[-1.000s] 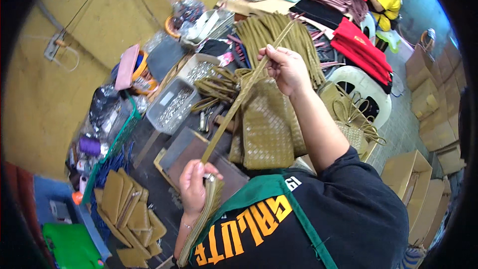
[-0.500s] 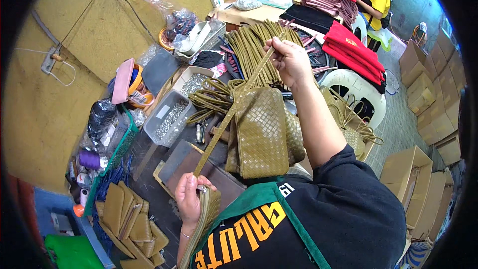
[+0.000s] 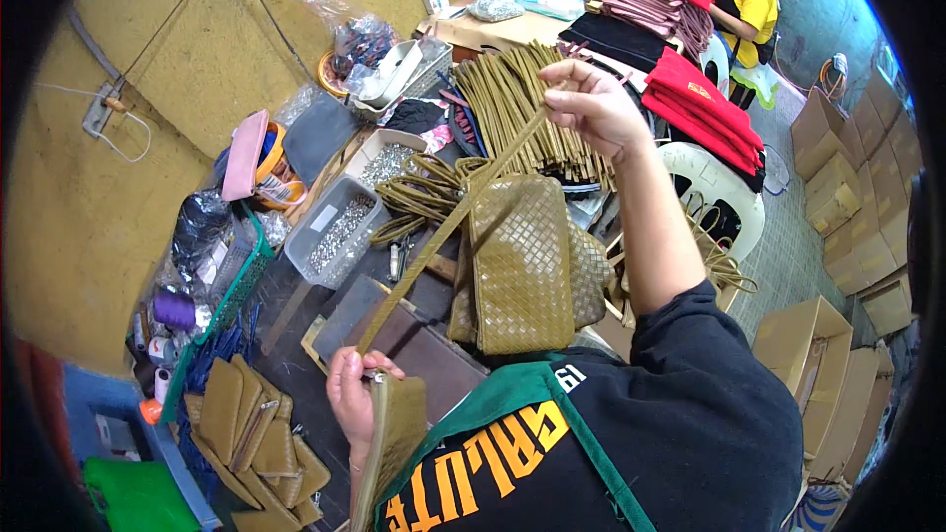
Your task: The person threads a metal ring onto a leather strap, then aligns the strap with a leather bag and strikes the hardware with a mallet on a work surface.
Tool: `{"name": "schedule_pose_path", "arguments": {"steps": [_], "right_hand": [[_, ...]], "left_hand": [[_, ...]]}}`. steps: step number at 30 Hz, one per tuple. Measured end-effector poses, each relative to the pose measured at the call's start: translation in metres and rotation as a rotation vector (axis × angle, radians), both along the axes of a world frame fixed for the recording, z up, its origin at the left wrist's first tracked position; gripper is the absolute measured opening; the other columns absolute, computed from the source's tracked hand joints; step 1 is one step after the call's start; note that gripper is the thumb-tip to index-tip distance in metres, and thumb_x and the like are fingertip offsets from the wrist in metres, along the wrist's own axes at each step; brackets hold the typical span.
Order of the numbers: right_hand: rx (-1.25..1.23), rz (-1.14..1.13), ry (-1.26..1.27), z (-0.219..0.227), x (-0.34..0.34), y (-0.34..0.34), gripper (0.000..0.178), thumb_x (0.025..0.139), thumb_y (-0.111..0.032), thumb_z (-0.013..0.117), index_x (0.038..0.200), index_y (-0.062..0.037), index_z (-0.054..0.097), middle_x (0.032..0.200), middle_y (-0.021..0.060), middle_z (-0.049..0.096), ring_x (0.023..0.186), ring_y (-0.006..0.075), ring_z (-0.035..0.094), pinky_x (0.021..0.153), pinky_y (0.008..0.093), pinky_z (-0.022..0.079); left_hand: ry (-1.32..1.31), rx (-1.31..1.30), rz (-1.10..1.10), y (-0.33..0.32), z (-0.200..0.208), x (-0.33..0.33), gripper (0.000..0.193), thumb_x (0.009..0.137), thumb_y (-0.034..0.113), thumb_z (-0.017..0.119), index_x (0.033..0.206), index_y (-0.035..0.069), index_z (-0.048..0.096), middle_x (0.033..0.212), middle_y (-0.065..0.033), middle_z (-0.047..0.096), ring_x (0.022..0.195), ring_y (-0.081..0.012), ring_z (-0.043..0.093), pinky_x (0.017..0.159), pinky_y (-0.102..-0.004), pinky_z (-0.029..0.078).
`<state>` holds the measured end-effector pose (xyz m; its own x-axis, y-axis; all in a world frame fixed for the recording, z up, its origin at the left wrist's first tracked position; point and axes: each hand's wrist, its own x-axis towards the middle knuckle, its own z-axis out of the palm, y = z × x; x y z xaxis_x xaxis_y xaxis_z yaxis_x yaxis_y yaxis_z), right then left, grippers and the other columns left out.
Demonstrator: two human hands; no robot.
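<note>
A long olive strap (image 3: 443, 233) runs diagonally between my two hands, pulled fairly straight. My right hand (image 3: 598, 108) pinches its upper end between thumb and fingers. Lower left, my left hand (image 3: 357, 396) is closed on the strap's other end, together with the zipped top of an olive pouch (image 3: 402, 422) that hangs against my body. Whether the strap is joined to this pouch is hidden by the fingers. Beneath the strap lies a stack of woven olive pouches (image 3: 520, 261). Looped olive cords (image 3: 419, 199) sit left of the stack, and a bundle of flat olive strips (image 3: 507, 108) lies behind it.
Bins of metal fittings (image 3: 340, 233) stand to the left. More olive pouches (image 3: 261, 429) are piled at lower left beside a green basket (image 3: 229, 310). A brown board (image 3: 419, 350) lies under my left arm. Cardboard boxes (image 3: 803, 335) line the right; another person (image 3: 754, 15) stands far right.
My right hand has shifted slightly right, its fingers lifting more open around the strap end. My left hand has moved a little left and down with the pouch.
</note>
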<state>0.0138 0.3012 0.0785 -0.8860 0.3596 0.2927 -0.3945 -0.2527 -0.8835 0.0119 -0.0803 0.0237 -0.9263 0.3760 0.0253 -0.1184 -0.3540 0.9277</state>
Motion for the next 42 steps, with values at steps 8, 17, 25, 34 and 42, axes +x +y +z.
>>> {"name": "schedule_pose_path", "arguments": {"steps": [8,17,25,34,42], "right_hand": [[1.707,-0.408,0.176,0.033,0.034,-0.022,0.017,0.064,-0.004,0.062,0.081,-0.0059,0.062,0.084,0.0062,0.056,0.078,0.0229,0.055,0.069,0.0319,0.045],[1.570,-1.172,0.601,-0.003,0.033,-0.021,0.018,0.060,-0.005,0.067,0.078,-0.0076,0.065,0.079,0.0032,0.053,0.073,0.0200,0.051,0.063,0.0300,0.040],[1.682,-1.049,0.572,0.000,0.022,-0.021,0.018,0.062,-0.010,0.061,0.080,-0.0078,0.063,0.082,0.0030,0.056,0.077,0.0198,0.053,0.065,0.0313,0.043],[1.287,0.489,-0.667,-0.026,-0.036,0.192,0.013,0.064,-0.008,0.063,0.074,-0.0018,0.058,0.058,0.0019,0.055,0.043,0.0096,0.047,0.041,0.0215,0.037],[0.053,0.347,-0.262,-0.012,0.001,-0.043,0.010,0.079,-0.004,0.057,0.089,-0.0047,0.056,0.077,0.0011,0.056,0.061,0.0061,0.051,0.054,0.0157,0.039]], "left_hand": [[0.365,-0.305,0.218,-0.030,0.013,-0.006,0.003,0.079,0.000,0.053,0.081,-0.002,0.053,0.072,-0.0053,0.050,0.065,-0.0117,0.053,0.058,-0.0217,0.044],[1.075,-0.702,0.289,-0.024,0.019,0.011,0.024,0.061,-0.007,0.059,0.082,0.002,0.059,0.071,-0.0087,0.052,0.062,-0.0203,0.051,0.055,-0.0289,0.041],[0.746,-0.614,0.188,-0.030,0.001,0.011,0.017,0.064,-0.003,0.059,0.081,0.001,0.058,0.071,-0.0068,0.053,0.063,-0.0148,0.052,0.056,-0.0257,0.041],[0.279,-0.770,-0.343,0.000,0.017,-0.005,0.040,0.082,0.021,0.057,0.114,-0.002,0.046,0.072,-0.0038,0.054,0.067,-0.0107,0.051,0.060,-0.0222,0.041],[0.397,-0.588,-0.338,-0.013,0.023,0.001,0.021,0.083,0.019,0.053,0.080,-0.002,0.055,0.073,-0.0066,0.052,0.066,-0.0135,0.050,0.061,-0.0257,0.040]]}}
